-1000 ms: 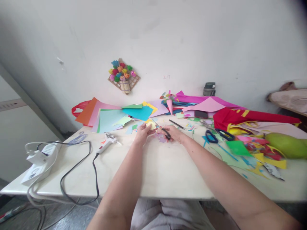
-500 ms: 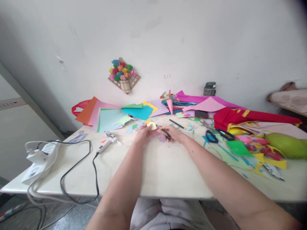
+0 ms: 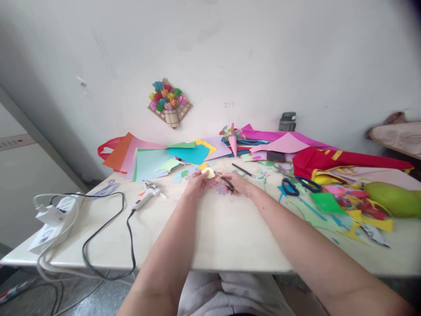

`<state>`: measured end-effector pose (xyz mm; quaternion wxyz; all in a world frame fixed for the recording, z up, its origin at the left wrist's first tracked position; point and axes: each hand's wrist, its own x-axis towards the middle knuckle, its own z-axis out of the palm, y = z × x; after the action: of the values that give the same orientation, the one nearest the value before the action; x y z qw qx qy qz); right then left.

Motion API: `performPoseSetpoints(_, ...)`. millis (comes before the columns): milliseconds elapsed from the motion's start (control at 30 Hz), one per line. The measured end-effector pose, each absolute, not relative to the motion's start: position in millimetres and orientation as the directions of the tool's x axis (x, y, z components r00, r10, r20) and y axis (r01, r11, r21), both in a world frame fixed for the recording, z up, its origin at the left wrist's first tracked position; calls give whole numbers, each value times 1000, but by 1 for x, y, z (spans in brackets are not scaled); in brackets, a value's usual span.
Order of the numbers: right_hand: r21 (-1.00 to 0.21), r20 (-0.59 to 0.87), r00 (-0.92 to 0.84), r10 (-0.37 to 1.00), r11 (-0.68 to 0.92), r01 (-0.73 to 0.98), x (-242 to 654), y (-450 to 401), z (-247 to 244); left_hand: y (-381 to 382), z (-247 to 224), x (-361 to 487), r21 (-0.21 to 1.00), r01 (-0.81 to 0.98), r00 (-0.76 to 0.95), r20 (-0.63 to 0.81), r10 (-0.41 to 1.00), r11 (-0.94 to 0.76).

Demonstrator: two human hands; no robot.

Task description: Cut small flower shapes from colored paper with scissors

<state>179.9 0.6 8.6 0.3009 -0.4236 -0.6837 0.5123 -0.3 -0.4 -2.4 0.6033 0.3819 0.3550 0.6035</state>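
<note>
One left hand [image 3: 196, 183] pinches yellow paper [image 3: 209, 173], seemingly to steady it near the scissors [image 3: 226, 183]; the right hand [image 3: 239, 183] clamps their handles for control.

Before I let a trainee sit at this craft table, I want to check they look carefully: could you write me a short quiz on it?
1. Which hand holds the black-handled scissors?
2. True or false: the left hand holds pale yellow paper.
3. What hangs on the wall?
A) a glue gun
B) a flower decoration
C) a pair of scissors

Key: 1. the right hand; 2. true; 3. B
</note>
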Motion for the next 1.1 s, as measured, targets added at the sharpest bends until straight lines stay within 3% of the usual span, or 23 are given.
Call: performPoseSetpoints(1100, -979, 38, -471, 882, 126, 158, 176, -1, 9, 2, -3, -1, 878, -477, -14, 33, 999, -36)
